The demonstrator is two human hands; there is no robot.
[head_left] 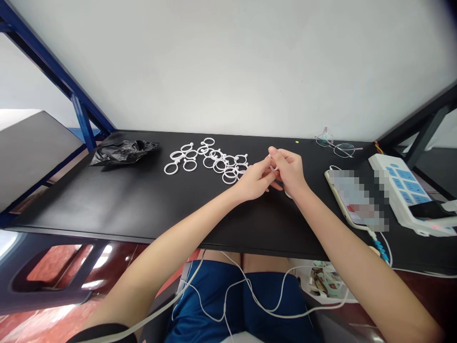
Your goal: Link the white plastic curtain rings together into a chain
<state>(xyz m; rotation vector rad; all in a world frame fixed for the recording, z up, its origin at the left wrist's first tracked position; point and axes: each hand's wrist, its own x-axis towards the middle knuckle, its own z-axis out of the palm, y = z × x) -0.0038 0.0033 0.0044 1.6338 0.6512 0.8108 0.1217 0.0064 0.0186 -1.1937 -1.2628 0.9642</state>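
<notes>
Between your left hand (257, 178) and right hand (291, 169) you hold a small white piece (274, 168), its shape mostly hidden by your fingers. To its left, your thin white rings (224, 156), several showing a small knob on the rim, lie loosely clustered, many overlapping, on the black tabletop (150, 200).

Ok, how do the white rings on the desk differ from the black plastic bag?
The white rings are many pieces, several overlapping; the black plastic bag is one heap. The rings are white and neatly round, while the bag is black, shiny and crumpled. The bag lies left of the rings. Both rest on the black desk.
</notes>
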